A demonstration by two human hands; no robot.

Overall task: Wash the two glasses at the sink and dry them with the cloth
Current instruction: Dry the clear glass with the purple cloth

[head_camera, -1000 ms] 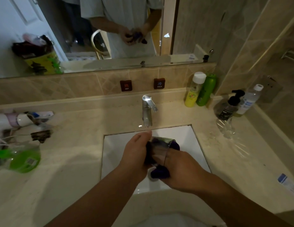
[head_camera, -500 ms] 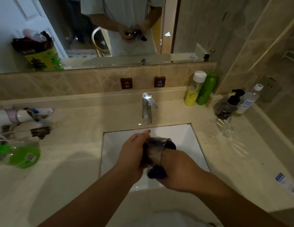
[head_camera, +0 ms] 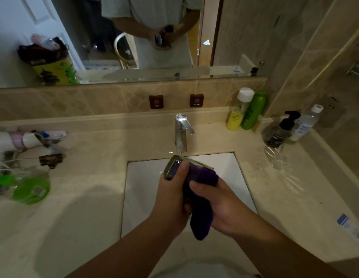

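Over the white sink [head_camera: 142, 181] my left hand [head_camera: 170, 199] grips a clear glass [head_camera: 173, 167], tipped on its side with its base towards the upper left. My right hand [head_camera: 220, 205] holds a purple cloth [head_camera: 200, 215] wrapped against the glass, with a tail of cloth hanging down between my hands. A second clear glass [head_camera: 275, 159] stands on the counter to the right of the sink, apart from both hands.
A chrome tap [head_camera: 181, 133] stands behind the sink. Yellow and green bottles [head_camera: 245, 109], a black pump bottle [head_camera: 280, 131] and a clear bottle [head_camera: 304, 123] crowd the right back corner. Toiletries and a green bottle [head_camera: 30, 189] lie on the left counter.
The glass has turned in my hands so its base now faces the upper left. The cloth has shifted from inside the glass to around its outside, its tail hanging lower.
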